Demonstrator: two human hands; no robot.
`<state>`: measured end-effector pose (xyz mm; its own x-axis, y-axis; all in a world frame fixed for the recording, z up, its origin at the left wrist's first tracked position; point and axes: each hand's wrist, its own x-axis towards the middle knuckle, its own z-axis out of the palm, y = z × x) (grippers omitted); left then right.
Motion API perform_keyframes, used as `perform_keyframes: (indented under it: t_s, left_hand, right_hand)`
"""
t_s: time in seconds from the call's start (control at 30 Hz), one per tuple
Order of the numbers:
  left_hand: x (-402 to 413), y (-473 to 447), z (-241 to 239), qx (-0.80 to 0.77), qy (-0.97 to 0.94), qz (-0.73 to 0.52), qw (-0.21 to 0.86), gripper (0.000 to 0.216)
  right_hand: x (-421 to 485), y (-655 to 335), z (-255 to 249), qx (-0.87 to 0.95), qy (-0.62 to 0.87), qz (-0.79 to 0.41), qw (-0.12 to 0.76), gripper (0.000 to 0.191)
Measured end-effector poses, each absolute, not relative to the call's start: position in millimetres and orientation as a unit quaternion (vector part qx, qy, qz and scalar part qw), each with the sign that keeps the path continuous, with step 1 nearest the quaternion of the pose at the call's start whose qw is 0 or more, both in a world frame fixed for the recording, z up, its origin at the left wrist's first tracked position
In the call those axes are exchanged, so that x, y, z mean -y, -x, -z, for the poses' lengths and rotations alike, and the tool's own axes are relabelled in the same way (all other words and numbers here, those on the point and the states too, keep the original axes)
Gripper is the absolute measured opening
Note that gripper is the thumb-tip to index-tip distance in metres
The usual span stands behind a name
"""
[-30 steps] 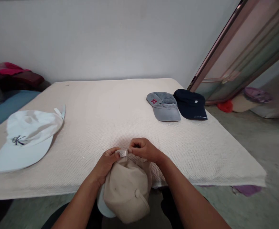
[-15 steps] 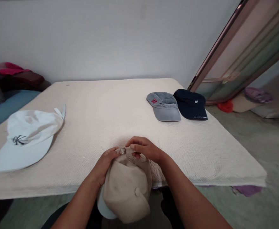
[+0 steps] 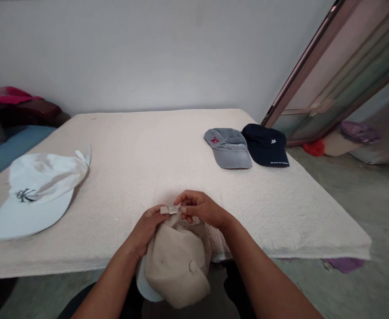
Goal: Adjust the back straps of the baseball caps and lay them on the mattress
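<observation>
A beige baseball cap (image 3: 177,266) hangs crown down-front at the table's near edge, its pale brim at the lower left. Its back strap has a metal buckle (image 3: 173,210) at the top, with a short strap end lying out to the left. My left hand (image 3: 149,226) is closed on the strap just left of the buckle, thumb along it. On the other side, my right hand (image 3: 199,207) pinches the strap close to the buckle, fingers curled. Part of the strap is hidden by the fingers.
A white cap (image 3: 44,181) with a dark logo lies on the left of the cloth-covered table (image 3: 141,146). A grey cap (image 3: 232,153) and a navy cap (image 3: 267,146) lie side by side at the right. A wall rises behind.
The strap end now sticks out to the left of the buckle, where my left thumb was before. The buckle has tilted a little, and both hands have barely moved.
</observation>
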<state>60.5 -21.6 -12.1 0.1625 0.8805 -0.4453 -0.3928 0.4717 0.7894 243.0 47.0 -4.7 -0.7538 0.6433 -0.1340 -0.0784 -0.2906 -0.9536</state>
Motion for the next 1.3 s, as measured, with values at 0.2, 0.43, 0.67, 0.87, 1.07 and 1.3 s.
perform_keyframes:
  t_s: [0.2,0.43,0.67,0.87,1.07,1.3]
  left_hand:
    - [22.5,-61.8,9.8,-0.473,-0.256,-0.441,0.718,0.018]
    - [23.5,-60.3,11.5,-0.5,-0.261,-0.434,0.702,0.015]
    - [23.8,-63.4,5.6,-0.473,-0.246,-0.437,0.724,0.019]
    - [24.8,-61.7,8.9,-0.489,-0.249,-0.44,0.711,0.016]
    - [25.5,-61.9,10.9,-0.482,-0.253,-0.431,0.719,0.015]
    - [24.5,-63.3,9.6,-0.451,-0.241,-0.442,0.737,0.023]
  right_hand:
    - [-46.2,-241.0,7.4,0.537,0.245,-0.767,0.249,0.023]
    - [-45.0,-239.4,8.6,0.564,0.246,-0.754,0.228,0.022]
    - [-45.2,-241.5,3.2,0.53,0.244,-0.778,0.234,0.022]
    - [-45.4,-241.7,2.6,0.524,0.22,-0.783,0.252,0.023]
    - [-45.2,-239.7,5.2,0.557,0.241,-0.764,0.219,0.023]
    - [-46.7,-243.2,4.5,0.591,0.287,-0.73,0.187,0.026]
